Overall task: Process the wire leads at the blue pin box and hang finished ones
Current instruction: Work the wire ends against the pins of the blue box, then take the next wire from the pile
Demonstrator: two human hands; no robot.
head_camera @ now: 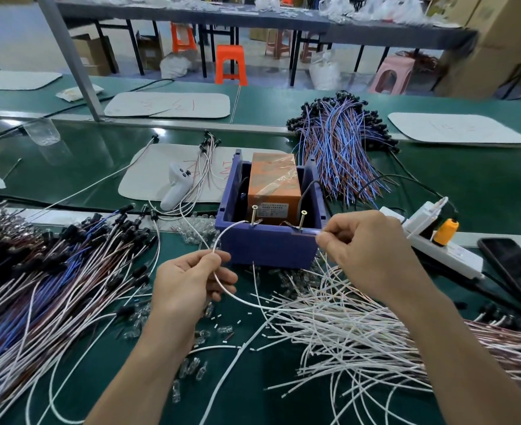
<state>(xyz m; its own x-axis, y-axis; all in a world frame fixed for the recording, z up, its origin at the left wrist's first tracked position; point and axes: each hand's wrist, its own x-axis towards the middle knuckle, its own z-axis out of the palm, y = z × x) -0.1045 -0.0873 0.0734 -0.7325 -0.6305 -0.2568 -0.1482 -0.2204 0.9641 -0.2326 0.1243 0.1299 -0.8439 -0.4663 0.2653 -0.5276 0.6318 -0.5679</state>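
Observation:
The blue pin box (268, 246) stands at the centre of the green bench with an orange block inside and two brass screws (254, 214) rising from its front rim. My left hand (188, 286) pinches a white wire lead (222, 240) that arcs up to the left screw. At the box's right front corner, beside the right screw, my right hand (366, 250) pinches a small clear part (314, 232), possibly the lead's other end. A heap of loose white leads (360, 326) lies under my right forearm.
Blue, brown and white leads with black caps (54, 271) pile up at the left; another bundle (342, 148) lies behind the box. Small glass bulbs (198, 335) litter the bench. A white controller (178, 185), a power strip (437, 243) and a phone (516, 271) lie nearby.

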